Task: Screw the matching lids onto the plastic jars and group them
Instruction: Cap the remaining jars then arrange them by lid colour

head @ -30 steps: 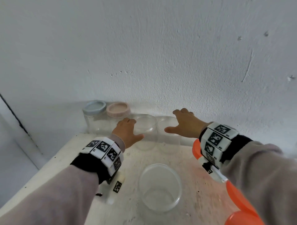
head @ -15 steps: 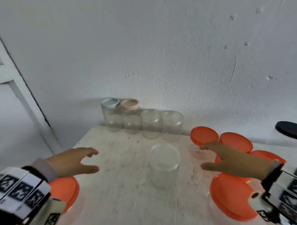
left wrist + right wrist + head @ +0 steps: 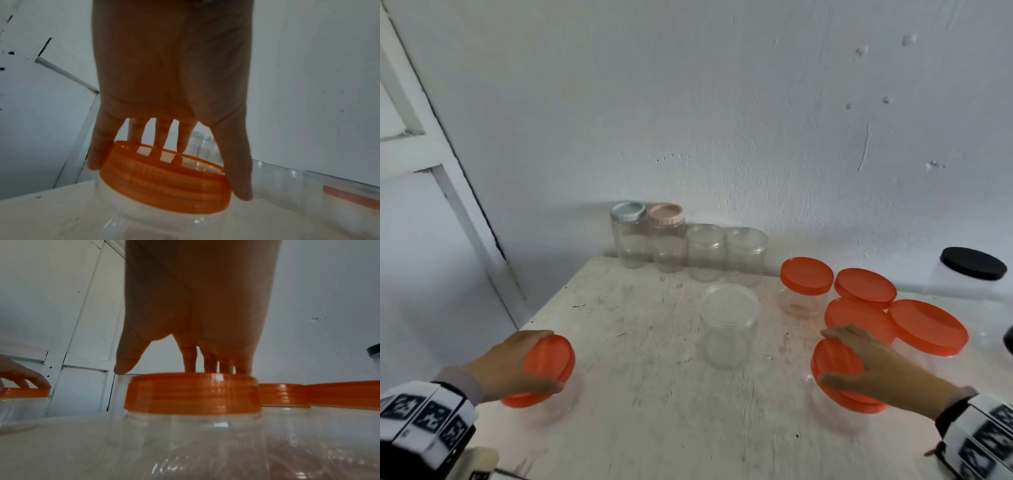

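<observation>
My left hand (image 3: 553, 360) grips the orange lid (image 3: 541, 371) of a clear jar at the table's near left. In the left wrist view the thumb and little finger flank that lid (image 3: 164, 186) and the other fingertips reach its far rim. My right hand (image 3: 823, 356) lies with straight fingers on the orange lid (image 3: 840, 368) of a clear jar at the near right. In the right wrist view its fingertips (image 3: 209, 366) touch the lid top (image 3: 191, 394) and the thumb stands off to the left. An open, lidless clear jar (image 3: 729, 325) stands between my hands.
Against the wall stand a blue-lidded jar (image 3: 627, 236), a pink-lidded jar (image 3: 667, 240) and two lidless clear jars (image 3: 705, 253). Several orange-lidded jars (image 3: 864, 287) cluster at the right, and a black-lidded jar (image 3: 974, 265) stands beyond them. The white table's left edge (image 3: 544, 308) is near.
Both hands drew back from the lidless jars at the wall and spread apart. The left now grips the near left orange lid; the right has come down on the near right lid.
</observation>
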The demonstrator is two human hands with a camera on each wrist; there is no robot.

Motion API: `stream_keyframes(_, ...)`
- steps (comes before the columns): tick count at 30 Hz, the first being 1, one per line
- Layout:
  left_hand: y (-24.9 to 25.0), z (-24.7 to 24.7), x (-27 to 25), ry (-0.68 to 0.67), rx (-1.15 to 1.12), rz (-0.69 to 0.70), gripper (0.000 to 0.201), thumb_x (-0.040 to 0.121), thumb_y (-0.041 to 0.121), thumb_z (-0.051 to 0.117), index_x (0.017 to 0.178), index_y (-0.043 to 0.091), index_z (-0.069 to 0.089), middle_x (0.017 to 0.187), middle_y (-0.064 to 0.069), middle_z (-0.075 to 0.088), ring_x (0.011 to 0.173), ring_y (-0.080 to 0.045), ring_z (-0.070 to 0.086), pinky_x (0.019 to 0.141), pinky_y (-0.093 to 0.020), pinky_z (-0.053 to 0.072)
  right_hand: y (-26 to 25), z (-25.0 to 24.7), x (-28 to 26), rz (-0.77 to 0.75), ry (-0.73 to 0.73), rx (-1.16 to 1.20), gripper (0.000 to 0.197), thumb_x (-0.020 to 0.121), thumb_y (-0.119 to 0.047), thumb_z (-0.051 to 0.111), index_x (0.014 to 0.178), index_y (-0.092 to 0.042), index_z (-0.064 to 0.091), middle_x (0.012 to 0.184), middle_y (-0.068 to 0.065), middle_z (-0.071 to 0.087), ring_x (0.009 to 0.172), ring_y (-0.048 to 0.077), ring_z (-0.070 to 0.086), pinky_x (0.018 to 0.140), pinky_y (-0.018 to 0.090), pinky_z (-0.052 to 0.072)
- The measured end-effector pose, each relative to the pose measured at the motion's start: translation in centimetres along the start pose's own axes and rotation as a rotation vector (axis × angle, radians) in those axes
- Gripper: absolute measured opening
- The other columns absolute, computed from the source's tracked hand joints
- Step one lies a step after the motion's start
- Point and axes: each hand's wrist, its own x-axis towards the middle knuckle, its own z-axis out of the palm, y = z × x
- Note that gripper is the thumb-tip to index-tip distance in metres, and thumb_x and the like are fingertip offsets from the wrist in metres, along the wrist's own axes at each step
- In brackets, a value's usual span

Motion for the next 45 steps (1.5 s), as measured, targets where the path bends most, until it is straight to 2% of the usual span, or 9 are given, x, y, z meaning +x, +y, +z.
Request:
stream_keyframes(4,2.0,-0.4,-0.3,0.049,0.059,0.007,0.102,0.059,0.063,0.075,0.142,0.034,0.025,0.144,0.004,0.032,0.127,-0.022,0.037,0.102,-0.035,0.039,1.1,1.0,-0.4,-0.005,0.030,0.014,0.100,0.071,-0.071,0.063,0.150,-0.033,0.013,0.151,-0.012,0.013,0.136,0.012,0.022,0.111,0.031,0.029)
stream_keyframes(9,8.7,-2.7,-1.5,0.175,-0.208,0.208,0.102,0.037,0.072,0.069,0.129,0.038,0.041,0.129,0.008,0.044,0.115,-0.017,0.047,0.097,-0.038,0.044,2.3,1.8,-0.9,-0.024,0.048,0.066,0.114,0.059,-0.081,0.062,0.150,-0.034,0.011,0.152,-0.018,0.004,0.140,0.012,0.015,0.113,0.035,0.027)
stream_keyframes(14,18.0,-4.8,-2.2,0.232,-0.374,0.497,0.080,0.046,0.073,0.074,0.114,0.054,0.036,0.113,0.026,0.045,0.102,0.002,0.049,0.081,-0.020,0.040,3.2,2.5,-1.2,-0.033,0.085,0.124,0.118,0.057,-0.084,0.060,0.150,-0.033,0.009,0.154,-0.019,-0.002,0.143,0.014,0.010,0.114,0.036,0.025)
stream_keyframes(16,21.6,-5.1,-1.9,0.240,-0.405,0.585,0.077,0.055,0.063,0.077,0.120,0.047,0.040,0.117,0.026,0.045,0.103,0.006,0.048,0.081,-0.015,0.038,3.5,2.8,-1.3,-0.022,0.094,0.139,0.118,0.058,-0.083,0.061,0.151,-0.033,0.007,0.154,-0.019,-0.007,0.144,0.015,0.005,0.114,0.037,0.023)
stream_keyframes(18,25.1,-4.8,-1.0,0.270,-0.375,0.628,0.087,0.064,0.052,0.078,0.137,0.030,0.037,0.130,0.014,0.044,0.115,-0.005,0.045,0.093,-0.022,0.038,3.8,2.9,-1.5,-0.011,0.096,0.157,0.122,0.055,-0.085,0.059,0.151,-0.033,0.005,0.154,-0.019,-0.010,0.145,0.016,0.003,0.115,0.039,0.022)
stream_keyframes(22,31.5,-3.9,1.0,0.293,-0.248,0.608,0.095,0.067,0.052,0.075,0.144,0.023,0.027,0.145,0.000,0.032,0.132,-0.022,0.033,0.108,-0.041,0.034,4.2,3.0,-2.0,0.002,0.115,0.176,0.130,0.046,-0.092,0.052,0.151,-0.032,0.003,0.153,-0.019,-0.012,0.145,0.015,0.002,0.117,0.039,0.021)
stream_keyframes(27,38.0,-2.5,4.2,0.255,-0.134,0.560,0.096,0.069,0.054,0.072,0.145,0.021,0.023,0.148,-0.003,0.026,0.133,-0.027,0.028,0.105,-0.038,0.032,4.4,3.4,-2.0,0.014,0.091,0.185,0.123,0.059,-0.083,0.058,0.152,-0.029,-0.002,0.152,-0.022,-0.019,0.145,0.011,-0.008,0.119,0.039,0.015)
stream_keyframes(33,42.9,-0.7,7.9,0.196,-0.057,0.503,0.096,0.069,0.056,0.071,0.145,0.020,0.023,0.144,-0.009,0.028,0.133,-0.028,0.026,0.105,-0.041,0.035,4.6,3.3,-1.7,0.019,0.059,0.130,0.123,0.060,-0.087,0.052,0.151,-0.030,-0.008,0.152,-0.022,-0.025,0.143,0.008,-0.019,0.118,0.041,0.007)
stream_keyframes(45,46.3,-0.2,10.8,0.173,-0.018,0.431,0.090,0.078,0.060,0.062,0.145,0.013,0.023,0.142,-0.015,0.031,0.131,-0.031,0.032,0.102,-0.040,0.035,4.5,3.1,-1.4,-0.023,0.080,0.089,0.117,0.068,-0.077,0.059,0.151,-0.028,-0.008,0.150,-0.022,-0.025,0.128,-0.006,-0.027,0.118,0.035,0.003)
